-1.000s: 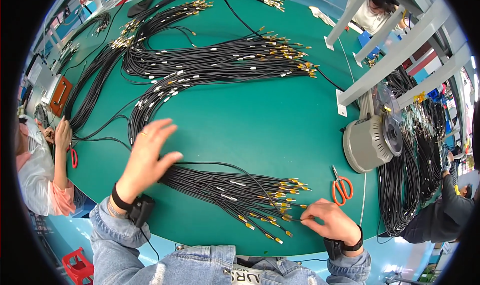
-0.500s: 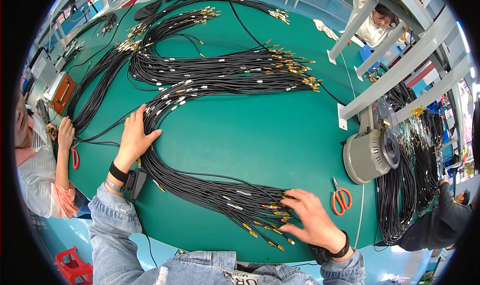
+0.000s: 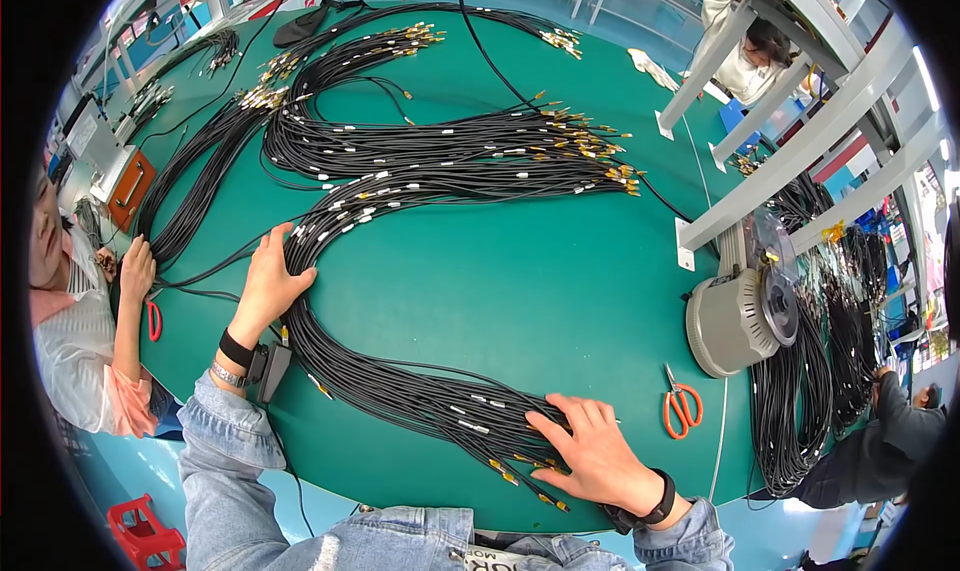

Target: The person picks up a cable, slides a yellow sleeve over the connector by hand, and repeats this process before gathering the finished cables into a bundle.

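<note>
A thick bundle of black cables (image 3: 390,383) with white labels and gold-coloured connector ends curves across the green table in front of me. My left hand (image 3: 270,283) rests against the bend of this bundle, fingers stretched along its outer side and thumb reaching over the cables. Over the connector ends lies my right hand (image 3: 597,456), its fingers spread across the bundle and its thumb apart on the near side. Its palm hides most of the connectors, though a few gold ends show by the thumb. Orange-handled scissors (image 3: 682,407) lie to the right of that hand.
More cable bundles (image 3: 450,141) lie across the far side of the green table (image 3: 440,271). At right stand a grey round machine (image 3: 730,321) and slanted metal posts (image 3: 790,156). Another person's hand (image 3: 137,269) touches cables at left, beside a red-handled tool (image 3: 154,321).
My right hand has moved left and slightly down over the cable ends, covering more connectors. My left hand stays at the bend. The whole view has shifted slightly.
</note>
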Available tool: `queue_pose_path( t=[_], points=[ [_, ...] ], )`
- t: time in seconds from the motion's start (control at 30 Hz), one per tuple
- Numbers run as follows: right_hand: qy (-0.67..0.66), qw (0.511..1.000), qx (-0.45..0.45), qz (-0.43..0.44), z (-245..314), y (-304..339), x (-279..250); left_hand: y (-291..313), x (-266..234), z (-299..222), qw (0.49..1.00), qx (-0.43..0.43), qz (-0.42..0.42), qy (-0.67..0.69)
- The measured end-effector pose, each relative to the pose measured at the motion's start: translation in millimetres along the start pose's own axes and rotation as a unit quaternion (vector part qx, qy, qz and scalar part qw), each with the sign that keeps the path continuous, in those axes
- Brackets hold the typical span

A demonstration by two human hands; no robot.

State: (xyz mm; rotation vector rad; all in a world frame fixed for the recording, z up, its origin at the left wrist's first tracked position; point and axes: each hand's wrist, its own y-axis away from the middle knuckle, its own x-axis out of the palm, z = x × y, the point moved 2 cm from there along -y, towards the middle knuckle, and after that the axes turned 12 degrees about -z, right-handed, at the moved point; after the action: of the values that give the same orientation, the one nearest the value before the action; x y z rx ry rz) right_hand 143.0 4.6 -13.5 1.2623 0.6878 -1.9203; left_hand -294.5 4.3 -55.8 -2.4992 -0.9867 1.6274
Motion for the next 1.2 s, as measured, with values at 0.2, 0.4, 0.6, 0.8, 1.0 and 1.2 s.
queue_pose_path(
  t=[0.2, 0.4, 0.6, 0.8, 1.0, 1.2],
  points=[
    [-0.029, 0.999, 0.015, -0.001, 10, 0, -1, 6, -11, 5, 0.999, 0.019, -0.023, 0.032],
    [-0.022, 1.0, -0.001, -0.016, 18, -5, 5, 6, -24, 42, 0.998, 0.047, 0.001, 0.042],
    [0.062, 0.997, -0.027, -0.039, 28, -13, 16, 24, -38, 57, 0.99, 0.112, -0.044, -0.07],
    [0.077, 0.996, -0.001, -0.044, 32, -22, 18, 33, -61, 57, 0.993, 0.105, -0.02, -0.057],
    [0.092, 0.995, 0.021, -0.023, 24, -34, 24, 17, -56, 86, 0.99, 0.135, -0.024, -0.042],
    [0.075, 0.996, 0.023, -0.029, 19, -35, 28, 4, -54, 99, 0.995, 0.093, 0.006, -0.021]
  ],
)
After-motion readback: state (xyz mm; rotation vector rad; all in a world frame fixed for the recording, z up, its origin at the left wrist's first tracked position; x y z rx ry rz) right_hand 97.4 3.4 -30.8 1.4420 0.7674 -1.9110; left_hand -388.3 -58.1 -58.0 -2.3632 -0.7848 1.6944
